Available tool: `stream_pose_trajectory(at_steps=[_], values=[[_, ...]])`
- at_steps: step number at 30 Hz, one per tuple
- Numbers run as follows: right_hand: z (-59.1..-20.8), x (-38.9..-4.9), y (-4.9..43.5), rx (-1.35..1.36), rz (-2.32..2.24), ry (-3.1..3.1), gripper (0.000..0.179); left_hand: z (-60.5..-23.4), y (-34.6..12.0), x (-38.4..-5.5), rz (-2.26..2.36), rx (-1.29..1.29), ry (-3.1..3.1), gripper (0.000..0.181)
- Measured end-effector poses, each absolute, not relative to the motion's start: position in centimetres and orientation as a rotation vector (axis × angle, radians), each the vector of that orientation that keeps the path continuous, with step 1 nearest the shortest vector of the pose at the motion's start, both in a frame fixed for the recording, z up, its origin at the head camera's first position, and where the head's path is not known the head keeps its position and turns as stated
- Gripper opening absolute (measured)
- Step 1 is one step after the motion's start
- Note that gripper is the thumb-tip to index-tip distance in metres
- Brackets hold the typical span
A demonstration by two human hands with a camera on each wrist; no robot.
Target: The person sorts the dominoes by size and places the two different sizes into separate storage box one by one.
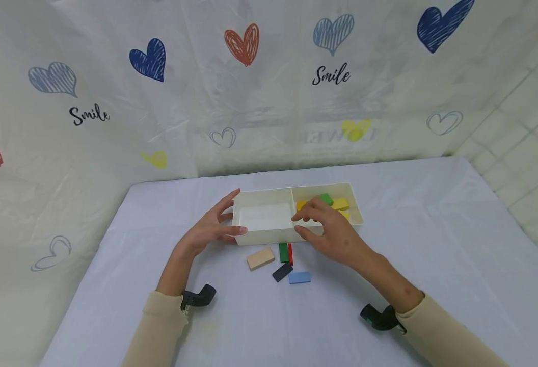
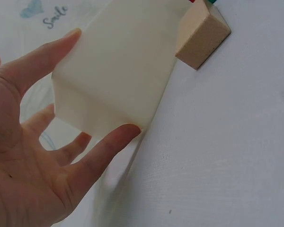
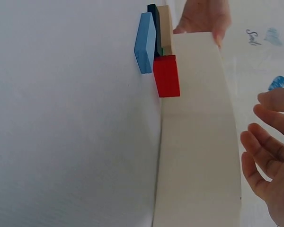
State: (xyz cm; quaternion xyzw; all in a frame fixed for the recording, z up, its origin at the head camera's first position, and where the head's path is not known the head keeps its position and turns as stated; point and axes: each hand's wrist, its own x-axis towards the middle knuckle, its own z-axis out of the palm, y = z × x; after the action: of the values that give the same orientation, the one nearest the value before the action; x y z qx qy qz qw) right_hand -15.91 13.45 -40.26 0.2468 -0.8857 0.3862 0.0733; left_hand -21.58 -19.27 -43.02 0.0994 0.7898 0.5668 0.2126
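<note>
Your left hand (image 1: pixel 211 227) grasps the left end of the white box (image 1: pixel 269 236), with the thumb on the near wall and the other fingers spread around the end. Your right hand (image 1: pixel 335 234) hangs over the near wall by the divider (image 1: pixel 293 204), fingers loosely bent, thumb and index finger apart, released and holding nothing.

The box sits on the white-covered table (image 1: pixel 250 326) in front of you and has 2 compartments. In the right compartment lie a bright green block (image 1: pixel 326 199), yellow blocks (image 1: pixel 341 204) and an orange block (image 1: pixel 300 204); your right hand partly hides them, so you cannot tell the full count.

On your side of the box, 5 blocks lie on the cloth. The tan block (image 1: pixel 261 258) is leftmost; the dark green block (image 1: pixel 284 253) and the red block (image 1: pixel 290 253) are side by side near the wall. The black block (image 1: pixel 282 272) lies slanted nearer to you, just beside the blue block (image 1: pixel 299 278).

Beyond the table hangs a pale backdrop (image 1: pixel 287 102) printed with hearts and "Smile". You wear beige sleeves (image 1: pixel 156 326) and 1 black device (image 1: pixel 200 296) on each wrist.
</note>
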Motion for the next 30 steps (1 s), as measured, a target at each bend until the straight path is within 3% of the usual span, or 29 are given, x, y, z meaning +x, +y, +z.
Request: stream_pose_trajectory(at_steps=[30], values=[[-40.2,-14.8,11.9,0.8,1.177,-2.691,0.017,-43.1,-19.3,-21.7,1.592,0.269,2.177,0.099]])
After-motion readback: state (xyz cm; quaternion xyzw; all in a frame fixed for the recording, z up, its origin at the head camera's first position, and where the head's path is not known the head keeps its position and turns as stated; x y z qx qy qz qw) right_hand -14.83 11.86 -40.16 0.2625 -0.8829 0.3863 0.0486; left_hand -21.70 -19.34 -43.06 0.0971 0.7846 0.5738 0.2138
